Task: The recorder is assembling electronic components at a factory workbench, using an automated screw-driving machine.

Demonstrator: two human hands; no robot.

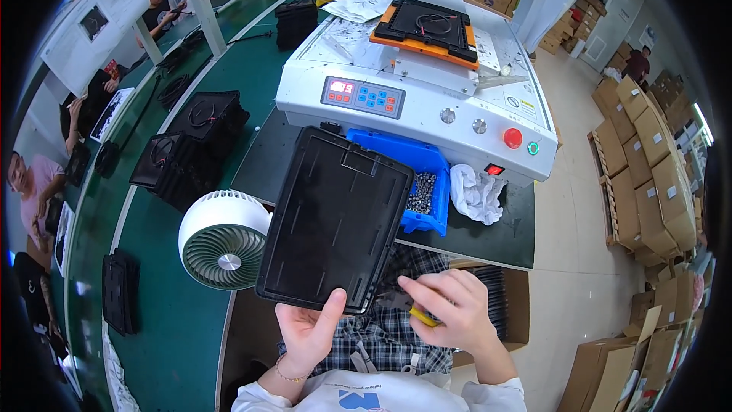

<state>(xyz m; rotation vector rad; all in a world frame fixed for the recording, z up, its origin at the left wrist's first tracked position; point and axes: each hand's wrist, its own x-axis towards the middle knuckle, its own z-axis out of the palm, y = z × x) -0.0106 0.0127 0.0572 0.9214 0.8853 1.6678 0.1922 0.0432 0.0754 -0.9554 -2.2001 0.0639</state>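
A flat black rectangular plastic panel (332, 221) is held up and tilted before me. My left hand (309, 328) grips its lower edge, thumb on the near face and the other fingers behind. Close to the panel's lower right corner, my right hand (454, 305) is closed around a yellow-handled tool (424, 317), which looks like small pliers. Its dark head points toward that corner and blends with the plaid cloth behind, so whether it touches the panel I cannot tell. Behind the panel, a blue bin (427, 154) holds small metal parts (422, 192).
A white machine (427, 99) stands ahead, bearing a black panel on an orange fixture (381, 36). A white fan (226, 240) sits to the left, near stacked black cases (200, 126) on the green bench. A crumpled white bag (476, 194) lies right; cartons (640, 160) stand beyond.
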